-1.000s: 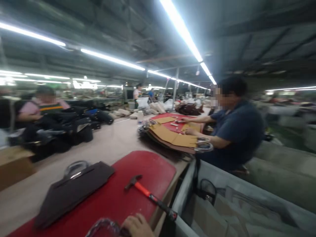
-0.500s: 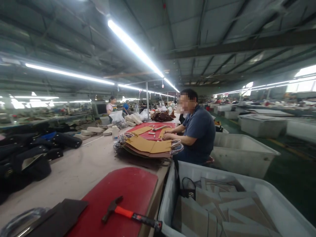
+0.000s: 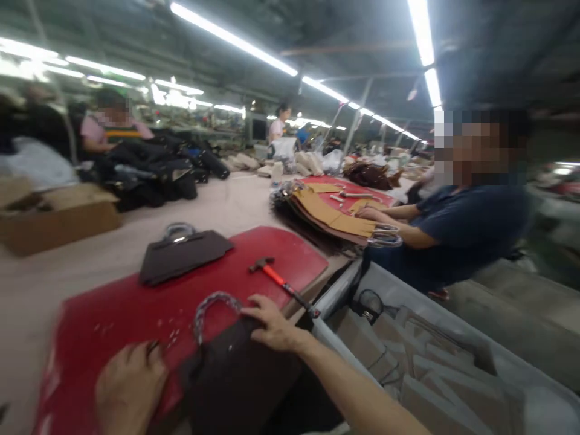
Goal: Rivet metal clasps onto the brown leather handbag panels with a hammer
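Red board (image 3: 181, 296); hammer handle (image 3: 281, 282) — orange-red and black; bag panel (image 3: 240, 368) — blackish brown.

A red mat (image 3: 217, 284) lies on the worktop (image 3: 217, 202). A dark bag (image 3: 188, 258) lies over the mat's far edge, a hammer (image 3: 277, 279) over its right edge. At its near edge, the right hand (image 3: 274, 326) touches a second bag (image 3: 240, 377) by the handle. The left hand (image 3: 131, 380) curls over the mat's near side. A bin (image 3: 426, 302) is right of the mat.
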### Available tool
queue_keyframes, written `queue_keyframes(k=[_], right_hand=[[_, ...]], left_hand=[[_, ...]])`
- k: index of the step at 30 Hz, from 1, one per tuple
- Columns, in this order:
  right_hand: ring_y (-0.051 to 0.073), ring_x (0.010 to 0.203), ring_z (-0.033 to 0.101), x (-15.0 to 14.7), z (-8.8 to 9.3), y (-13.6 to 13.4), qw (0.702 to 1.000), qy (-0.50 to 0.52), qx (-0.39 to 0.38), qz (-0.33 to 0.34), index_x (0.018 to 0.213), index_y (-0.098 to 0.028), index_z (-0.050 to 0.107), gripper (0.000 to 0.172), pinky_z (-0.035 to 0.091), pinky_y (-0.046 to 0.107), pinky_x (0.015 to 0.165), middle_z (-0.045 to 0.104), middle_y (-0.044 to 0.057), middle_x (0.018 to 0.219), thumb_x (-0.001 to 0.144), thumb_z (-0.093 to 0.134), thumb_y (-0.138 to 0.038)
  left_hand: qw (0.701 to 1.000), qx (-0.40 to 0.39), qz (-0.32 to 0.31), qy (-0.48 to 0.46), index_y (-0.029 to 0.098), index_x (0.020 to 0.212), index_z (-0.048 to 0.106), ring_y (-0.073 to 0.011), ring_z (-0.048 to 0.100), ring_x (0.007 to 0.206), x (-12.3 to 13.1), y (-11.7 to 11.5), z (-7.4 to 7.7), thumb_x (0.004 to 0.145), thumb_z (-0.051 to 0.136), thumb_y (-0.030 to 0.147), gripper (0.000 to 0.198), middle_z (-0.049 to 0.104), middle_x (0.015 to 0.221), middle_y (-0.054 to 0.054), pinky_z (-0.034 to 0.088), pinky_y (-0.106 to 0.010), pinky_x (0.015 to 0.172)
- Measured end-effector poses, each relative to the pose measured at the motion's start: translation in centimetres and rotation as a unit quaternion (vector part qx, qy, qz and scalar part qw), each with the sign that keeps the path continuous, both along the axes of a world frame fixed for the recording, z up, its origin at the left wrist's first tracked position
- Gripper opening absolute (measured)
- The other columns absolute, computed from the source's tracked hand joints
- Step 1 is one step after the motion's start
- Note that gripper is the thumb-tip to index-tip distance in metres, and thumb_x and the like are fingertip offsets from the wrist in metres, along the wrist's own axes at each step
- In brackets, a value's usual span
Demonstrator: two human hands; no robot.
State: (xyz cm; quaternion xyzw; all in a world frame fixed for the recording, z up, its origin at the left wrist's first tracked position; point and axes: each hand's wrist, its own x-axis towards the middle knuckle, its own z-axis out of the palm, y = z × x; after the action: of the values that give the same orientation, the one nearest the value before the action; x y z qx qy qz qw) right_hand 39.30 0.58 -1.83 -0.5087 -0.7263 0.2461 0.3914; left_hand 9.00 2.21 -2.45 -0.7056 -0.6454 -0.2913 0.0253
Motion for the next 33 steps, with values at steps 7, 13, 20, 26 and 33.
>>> queue_keyframes(k=[7, 13, 20, 26, 33], right_hand=[[0.027, 0.116, 0.054, 0.5, -1.6, -2.4, 0.978, 0.064, -0.08, -0.183, 0.117, -0.017, 0.065, 0.036, 0.041, 0.044, 0.105, 0.062, 0.015, 0.122, 0.085, 0.055, -0.031], [0.022, 0.09, 0.064, 0.4, -2.8, -3.7, 0.95, 0.118, -0.203, -0.207, 0.104, -0.016, 0.068, 0.04, 0.049, 0.034, 0.084, 0.073, 0.008, 0.097, 0.077, 0.067, -0.046], [0.016, 0.068, 0.055, 0.2, -3.0, -2.3, 0.905, 0.22, -0.298, -0.21, 0.067, -0.018, 0.064, 0.04, 0.043, 0.027, 0.063, 0.065, -0.001, 0.064, 0.064, 0.077, -0.055], [0.019, 0.068, 0.06, 0.0, -2.3, -1.8, 0.861, 0.296, -0.361, -0.201, 0.071, -0.017, 0.069, 0.04, 0.048, 0.031, 0.065, 0.069, 0.001, 0.066, 0.054, 0.085, -0.049], [0.019, 0.066, 0.062, -0.6, -1.7, -0.8, 0.833, 0.341, -0.39, -0.194, 0.07, -0.016, 0.07, 0.031, 0.05, 0.033, 0.071, 0.072, 0.003, 0.068, 0.053, 0.083, -0.039]], left_hand=[[0.994, -0.014, 0.11, 0.023, 0.016, 0.095, 0.066, -0.0324, 0.058, 0.102, -0.7, 0.1, -2.4, 0.092, 0.046, 0.029, 0.025, 0.064, 0.103, -0.015, 0.045, -0.044, 0.09], [0.991, -0.023, 0.126, -0.022, 0.016, 0.093, 0.066, -0.0319, 0.056, 0.103, -0.6, 0.0, -2.5, 0.089, 0.05, 0.03, 0.021, 0.063, 0.106, -0.015, 0.043, -0.044, 0.093], [0.991, -0.021, 0.128, -0.017, 0.016, 0.093, 0.065, -0.0316, 0.056, 0.104, -0.6, 0.0, -2.3, 0.09, 0.05, 0.029, 0.02, 0.063, 0.107, -0.014, 0.044, -0.044, 0.094], [0.991, -0.014, 0.129, -0.017, 0.016, 0.093, 0.065, -0.0311, 0.056, 0.106, -0.7, 0.0, -2.7, 0.091, 0.049, 0.03, 0.021, 0.063, 0.11, -0.014, 0.044, -0.043, 0.096], [0.99, -0.017, 0.138, -0.018, 0.017, 0.096, 0.066, -0.0308, 0.057, 0.107, -0.8, 0.0, -2.8, 0.09, 0.05, 0.03, 0.021, 0.064, 0.111, -0.013, 0.046, -0.043, 0.096]])
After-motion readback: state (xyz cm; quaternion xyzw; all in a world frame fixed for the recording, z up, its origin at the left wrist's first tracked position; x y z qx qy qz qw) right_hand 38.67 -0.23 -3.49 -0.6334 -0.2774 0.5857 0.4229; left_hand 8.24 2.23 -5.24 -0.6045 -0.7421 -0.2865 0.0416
